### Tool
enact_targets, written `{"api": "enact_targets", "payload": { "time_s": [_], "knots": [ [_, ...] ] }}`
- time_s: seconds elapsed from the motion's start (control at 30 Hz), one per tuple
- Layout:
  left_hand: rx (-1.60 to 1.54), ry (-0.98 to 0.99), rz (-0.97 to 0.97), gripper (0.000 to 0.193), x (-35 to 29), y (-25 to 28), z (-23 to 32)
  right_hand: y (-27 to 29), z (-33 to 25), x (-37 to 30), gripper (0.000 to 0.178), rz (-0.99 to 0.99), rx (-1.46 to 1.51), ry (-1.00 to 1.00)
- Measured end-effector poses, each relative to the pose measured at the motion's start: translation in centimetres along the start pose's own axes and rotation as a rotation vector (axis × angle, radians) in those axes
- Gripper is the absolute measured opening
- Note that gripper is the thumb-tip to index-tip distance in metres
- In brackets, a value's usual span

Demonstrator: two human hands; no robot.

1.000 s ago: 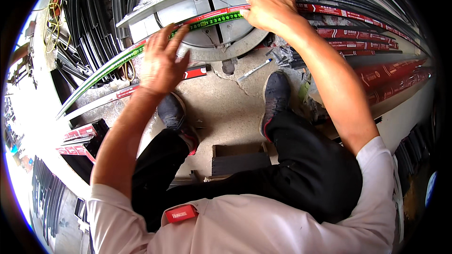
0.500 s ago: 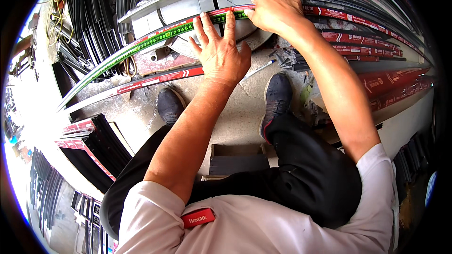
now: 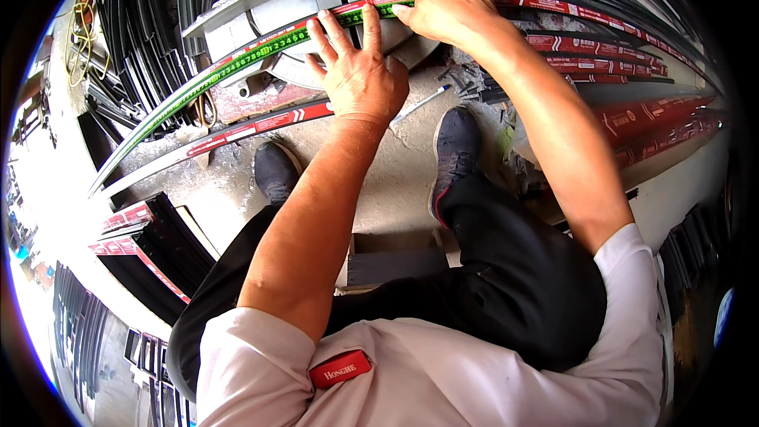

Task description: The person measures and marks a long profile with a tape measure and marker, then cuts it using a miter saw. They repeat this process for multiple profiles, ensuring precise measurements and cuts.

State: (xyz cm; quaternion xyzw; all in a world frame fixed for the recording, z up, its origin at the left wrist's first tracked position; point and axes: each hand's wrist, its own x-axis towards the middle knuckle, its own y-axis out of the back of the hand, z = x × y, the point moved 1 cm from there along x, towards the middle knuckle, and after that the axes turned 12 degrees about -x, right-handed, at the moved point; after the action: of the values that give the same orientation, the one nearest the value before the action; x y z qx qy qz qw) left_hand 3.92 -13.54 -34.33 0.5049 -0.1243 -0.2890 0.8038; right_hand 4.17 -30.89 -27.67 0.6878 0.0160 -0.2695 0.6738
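A long, thin profile strip with red film (image 3: 545, 5) lies across a grey metal machine bed (image 3: 296, 9) that has a dark slot. Along the strip's near side stretches a green tape measure (image 3: 277, 49) with dark markings, running down to the far left. My left hand (image 3: 360, 79) rests on tape and strip, fingers spread and flat, holding neither. My right hand (image 3: 455, 9) is closed at the right end of the visible tape, its thumb on the tape and its fingers curled over the strip. The tape's end is hidden beneath that hand.
Another red-filmed strip (image 3: 253, 126) lies nearer, below the bed. Black profiles (image 3: 150, 24) are heaped at the left. Red-filmed bars (image 3: 601, 63) are stacked at the right. A pen (image 3: 423, 103) lies near my shoe, and a dark box (image 3: 395, 259) stands between my legs.
The whole scene has shifted slightly up and left in the picture. Both hands keep nearly the same places on the tape and strip.
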Motion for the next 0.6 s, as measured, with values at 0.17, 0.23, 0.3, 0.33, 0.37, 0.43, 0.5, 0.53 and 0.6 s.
{"api": "enact_targets", "payload": {
  "time_s": [0.17, 0.23, 0.3, 0.33, 0.37, 0.43, 0.5, 0.53, 0.6],
  "knots": [
    [0.026, -0.014, 0.003, 0.094, 0.1, -0.7, 0.3, -6.1, 1.7, 0.0, 0.038, 0.571, -0.259, -0.072],
    [0.048, -0.007, -0.001, 0.095, 0.0, -0.8, 0.0, -6.8, 1.6, -0.6, 0.030, 0.821, -0.270, -0.058],
    [0.068, 0.001, 0.000, 0.095, 0.0, -0.6, -0.3, -3.2, 1.3, -3.3, 0.038, 0.782, -0.002, 0.030],
    [0.053, -0.003, 0.004, 0.095, -0.1, -0.5, -0.3, -2.4, 1.5, -4.4, 0.051, 0.751, 0.170, 0.090],
    [0.035, -0.012, 0.006, 0.095, -0.2, -0.6, -0.3, -2.6, 1.7, -5.3, 0.038, 0.812, 0.243, 0.079],
    [0.006, -0.026, 0.014, 0.095, -0.1, -0.6, -0.1, -5.4, 3.4, -7.0, 0.020, 0.876, 0.353, 0.124],
    [-0.007, -0.034, 0.018, 0.094, -0.1, -0.7, -0.3, -7.5, 3.0, -9.3, 0.013, 0.787, 0.499, 0.158],
    [-0.002, -0.032, 0.019, 0.094, -0.1, -0.7, -0.4, -8.8, 2.5, -10.5, 0.012, 0.619, 0.581, 0.116],
    [0.007, -0.033, 0.018, 0.093, -0.1, -0.7, -0.2, -12.4, 1.5, -11.9, 0.013, 0.273, 0.697, 0.013]
  ]
}}
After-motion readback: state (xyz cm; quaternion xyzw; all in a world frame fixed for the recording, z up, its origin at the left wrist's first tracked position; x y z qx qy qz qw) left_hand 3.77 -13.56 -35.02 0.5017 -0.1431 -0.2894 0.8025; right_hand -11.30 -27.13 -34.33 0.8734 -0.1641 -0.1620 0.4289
